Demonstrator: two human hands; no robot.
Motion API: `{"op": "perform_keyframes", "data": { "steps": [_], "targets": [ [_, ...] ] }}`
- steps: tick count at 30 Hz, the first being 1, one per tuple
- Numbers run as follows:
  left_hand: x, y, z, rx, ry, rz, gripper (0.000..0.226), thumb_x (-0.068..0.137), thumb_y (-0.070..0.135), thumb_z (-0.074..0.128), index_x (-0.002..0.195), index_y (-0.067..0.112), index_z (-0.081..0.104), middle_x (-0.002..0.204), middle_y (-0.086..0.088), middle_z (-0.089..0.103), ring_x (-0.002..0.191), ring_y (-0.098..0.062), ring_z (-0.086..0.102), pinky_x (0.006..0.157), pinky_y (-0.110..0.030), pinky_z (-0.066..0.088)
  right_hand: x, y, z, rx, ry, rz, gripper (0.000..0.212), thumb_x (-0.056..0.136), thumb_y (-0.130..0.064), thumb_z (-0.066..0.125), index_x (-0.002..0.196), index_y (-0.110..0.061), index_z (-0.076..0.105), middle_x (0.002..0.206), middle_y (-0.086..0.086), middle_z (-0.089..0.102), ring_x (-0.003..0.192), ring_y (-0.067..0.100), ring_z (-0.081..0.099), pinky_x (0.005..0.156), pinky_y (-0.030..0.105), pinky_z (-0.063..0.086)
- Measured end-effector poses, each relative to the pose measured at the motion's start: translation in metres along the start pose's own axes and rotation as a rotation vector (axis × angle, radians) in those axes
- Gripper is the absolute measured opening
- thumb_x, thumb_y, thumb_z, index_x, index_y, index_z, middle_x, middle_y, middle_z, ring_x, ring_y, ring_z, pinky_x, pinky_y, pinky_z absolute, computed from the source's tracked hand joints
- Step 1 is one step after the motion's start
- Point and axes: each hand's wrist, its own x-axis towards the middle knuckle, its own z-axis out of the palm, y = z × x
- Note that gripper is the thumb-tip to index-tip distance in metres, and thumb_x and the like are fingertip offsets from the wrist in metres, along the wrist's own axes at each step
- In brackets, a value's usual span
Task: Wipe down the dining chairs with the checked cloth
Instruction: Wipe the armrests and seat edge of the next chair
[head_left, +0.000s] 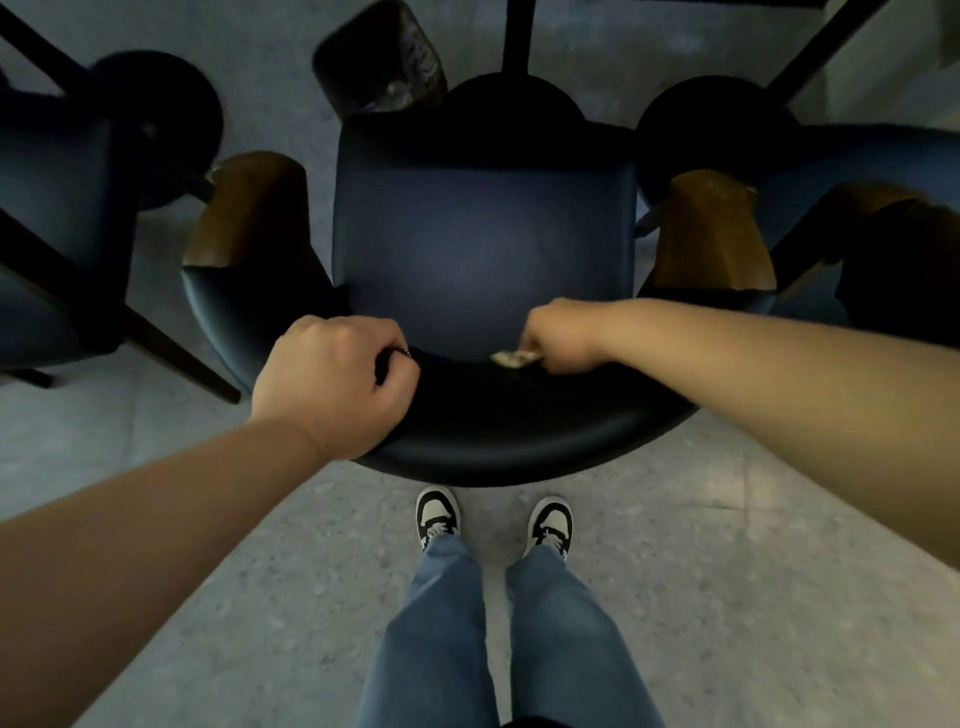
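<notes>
1. Cloth (515, 357): only a small pale bunched scrap shows, poking out of the right hand (558, 338) at the inner face of the chair's backrest (519, 447). Check pattern cannot be made out.
2. Right hand: fingers curled round the cloth, pressed against the backrest where it meets the seat (483, 244), right of the chair's middle.
3. Left hand (332, 384): fingers curled over the top edge of the backrest, gripping it on the chair's left side. Well apart from the cloth.
4. Writing: none readable on chair, cloth or shoes (438, 512).
5. Chair: dark blue smooth upholstery, leather-like sheen. Seat roughly square with rounded corners; backrest a curved band wrapping round it. Brown wooden armrest panels (249, 208) at both ends of the band.
6. Beside the chair, left and right: further dark blue chairs (57, 176), partly cut off.
7. Beyond the chair: round black table bases (519, 104) with dark posts, and a bin (382, 57) lined with a dark crinkled bag.
8. Under the chair: grey speckled floor (727, 571). Person stands just behind the backrest, blue jeans, black-and-white shoes.
</notes>
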Motion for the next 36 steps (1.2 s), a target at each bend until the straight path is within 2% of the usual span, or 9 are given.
{"op": "perform_keyframes", "data": {
  "steps": [3,8,11,15,19,22,26,31,36],
  "targets": [
    [0.0,0.0,-0.001,-0.011,-0.003,0.031,0.03,0.082,0.03,0.041,0.071,0.018,0.065,0.058,0.004,0.059,0.054,-0.019,0.054,0.061,-0.026,0.031,0.002,0.021,-0.007,0.091,-0.033,0.122,0.029,0.088,-0.01,0.056,0.114,-0.015,0.069,0.112,0.007,0.067,0.097,0.023,0.061,0.082,0.03,0.05],
    [0.002,-0.001,-0.001,-0.007,-0.024,0.054,0.033,0.082,0.034,0.037,0.07,0.019,0.064,0.057,0.005,0.058,0.054,-0.017,0.053,0.059,-0.026,0.028,0.071,-0.036,-0.006,0.218,0.25,0.112,0.03,0.09,-0.015,0.05,0.117,-0.008,0.061,0.122,0.016,0.062,0.11,0.032,0.059,0.074,0.027,0.04],
    [0.001,0.0,-0.002,0.012,-0.019,0.052,0.03,0.082,0.031,0.041,0.07,0.018,0.065,0.059,0.004,0.059,0.056,-0.021,0.055,0.062,-0.026,0.028,0.099,-0.073,0.01,0.234,0.082,-0.008,0.034,0.095,-0.018,0.046,0.126,-0.008,0.055,0.131,0.013,0.057,0.115,0.028,0.056,0.081,0.027,0.04],
    [0.002,0.001,-0.003,0.014,-0.043,0.061,0.028,0.082,0.03,0.042,0.068,0.018,0.063,0.056,0.006,0.056,0.054,-0.017,0.052,0.057,-0.024,0.026,0.085,-0.048,0.009,0.009,-0.046,0.003,0.028,0.093,-0.008,0.049,0.118,0.0,0.061,0.111,0.015,0.063,0.098,0.027,0.061,0.063,0.028,0.041],
    [0.001,0.002,-0.004,-0.01,-0.035,0.04,0.026,0.079,0.029,0.043,0.065,0.019,0.062,0.054,0.006,0.055,0.052,-0.016,0.051,0.057,-0.019,0.026,0.058,0.018,0.007,-0.28,-0.261,0.115,0.017,0.091,-0.013,0.055,0.098,-0.001,0.064,0.106,0.016,0.061,0.092,0.03,0.059,0.08,0.033,0.046],
    [0.002,0.003,-0.004,-0.008,-0.04,0.033,0.028,0.08,0.031,0.041,0.066,0.019,0.062,0.055,0.006,0.056,0.054,-0.017,0.052,0.062,-0.025,0.029,0.038,0.064,-0.014,-0.331,-0.247,0.279,0.022,0.089,-0.014,0.06,0.108,-0.005,0.062,0.105,0.01,0.056,0.097,0.028,0.056,0.094,0.037,0.045],
    [0.002,0.002,-0.003,-0.018,-0.041,0.033,0.032,0.08,0.035,0.037,0.065,0.02,0.061,0.052,0.008,0.05,0.053,-0.016,0.051,0.065,-0.026,0.031,0.019,0.082,-0.024,-0.365,-0.171,0.346,0.027,0.091,-0.017,0.056,0.115,-0.005,0.061,0.11,0.013,0.061,0.091,0.025,0.056,0.081,0.03,0.044],
    [0.002,0.002,-0.003,-0.015,-0.044,0.048,0.034,0.078,0.037,0.034,0.064,0.02,0.061,0.053,0.009,0.049,0.051,-0.015,0.047,0.064,-0.025,0.029,0.036,0.012,-0.01,0.035,-0.086,0.14,0.026,0.092,-0.007,0.046,0.107,-0.001,0.066,0.103,0.014,0.064,0.084,0.024,0.056,0.065,0.028,0.041],
    [0.002,0.002,-0.003,-0.018,-0.037,0.051,0.033,0.078,0.037,0.036,0.063,0.02,0.061,0.054,0.009,0.051,0.053,-0.018,0.051,0.065,-0.025,0.029,0.063,-0.078,0.01,0.303,0.114,-0.075,0.024,0.095,-0.015,0.046,0.107,-0.006,0.064,0.115,0.016,0.063,0.106,0.032,0.059,0.073,0.028,0.04]
  ]
}}
